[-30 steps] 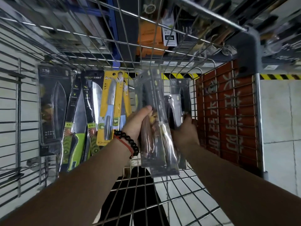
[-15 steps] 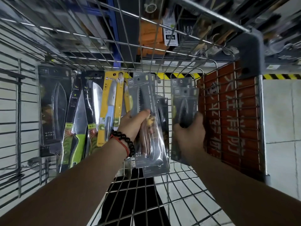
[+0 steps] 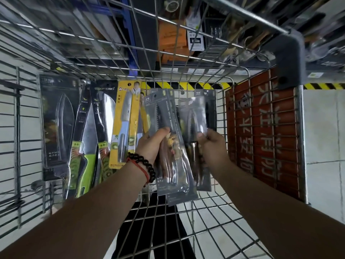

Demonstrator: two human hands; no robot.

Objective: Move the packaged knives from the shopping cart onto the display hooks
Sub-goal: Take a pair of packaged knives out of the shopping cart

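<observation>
Both arms reach into a wire shopping cart [image 3: 211, 217]. My left hand [image 3: 153, 144], with a bead bracelet on the wrist, grips a stack of grey packaged serrated knives [image 3: 168, 143] with brown handles. My right hand [image 3: 211, 148] pinches another grey packaged knife [image 3: 194, 116] just right of that stack. More packs lean against the cart's far wall: a yellow-carded knife [image 3: 125, 124], two green-handled knives [image 3: 87, 139] and a black-carded knife [image 3: 59, 124]. No display hooks are clearly visible.
The cart's right wall carries a red panel [image 3: 265, 139] with white characters. Wire grid shelving [image 3: 16, 137] stands at the left. Store shelves with an orange box [image 3: 171, 40] show beyond the cart. White floor tiles [image 3: 323, 128] lie to the right.
My right hand has drawn a grey knife pack away from the rest and now holds it closer to the stack in my left hand. The left stack has tilted slightly.
</observation>
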